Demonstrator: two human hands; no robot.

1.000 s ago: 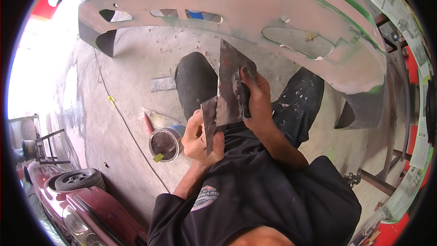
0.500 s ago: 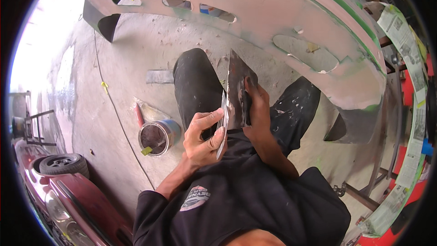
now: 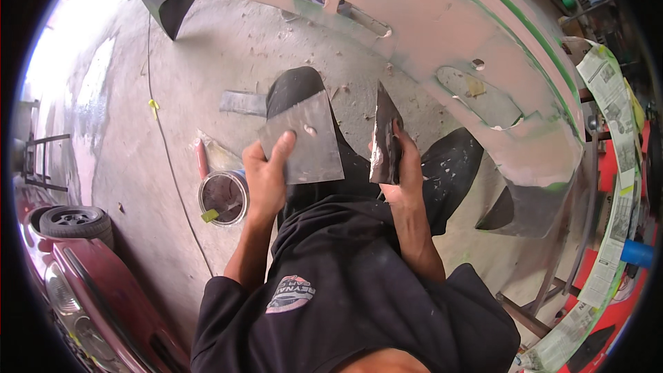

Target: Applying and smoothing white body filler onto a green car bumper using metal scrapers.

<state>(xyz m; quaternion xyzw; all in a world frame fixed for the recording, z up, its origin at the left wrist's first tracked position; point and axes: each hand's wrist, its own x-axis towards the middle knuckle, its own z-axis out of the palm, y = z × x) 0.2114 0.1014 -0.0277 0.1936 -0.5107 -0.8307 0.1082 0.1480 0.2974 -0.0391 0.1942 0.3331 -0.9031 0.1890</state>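
Note:
Thumb on top, my left hand (image 3: pixel 266 176) grips a thin grey putty spreader sheet (image 3: pixel 314 145), its broad face turned up with a small pinkish smear on it. To its right, my right hand (image 3: pixel 409 169) holds a dark flat plate (image 3: pixel 385 128), seen nearly edge-on, with pale putty along its left edge. The two tools are apart, over my lap and between my knees. Beyond them stands a large car bumper (image 3: pixel 407 41), coated in pinkish filler with green showing at its edges.
Left of my leg, an open can (image 3: pixel 243 178) stands on the floor beside a red-handled tool (image 3: pixel 202 159). A grey strip (image 3: pixel 238 102) lies near my knee. A cable (image 3: pixel 170 159) crosses the floor. Far left are a wheel (image 3: pixel 74 225) and red car bodywork (image 3: pixel 114 290); right, a newspaper-covered curved part (image 3: pixel 606 214).
The spreader and plate have come apart. My left hand has moved left and turned its sheet face-up; my right hand has shifted slightly right, its plate now narrower to view.

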